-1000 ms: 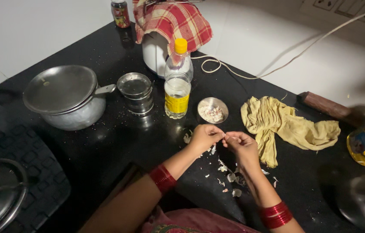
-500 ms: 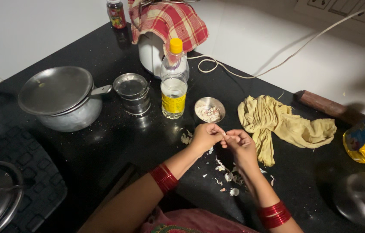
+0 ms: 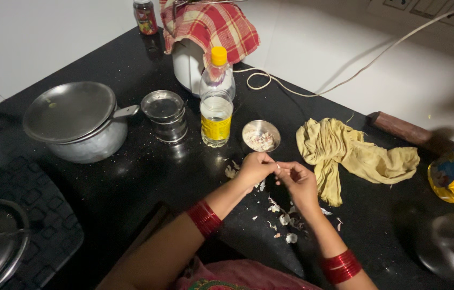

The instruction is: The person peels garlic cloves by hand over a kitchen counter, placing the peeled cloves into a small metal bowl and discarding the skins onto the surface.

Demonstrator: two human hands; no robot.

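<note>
A small pale garlic clove (image 3: 277, 166) sits pinched between my fingertips; white papery peels (image 3: 283, 217) lie scattered just below them.
</note>
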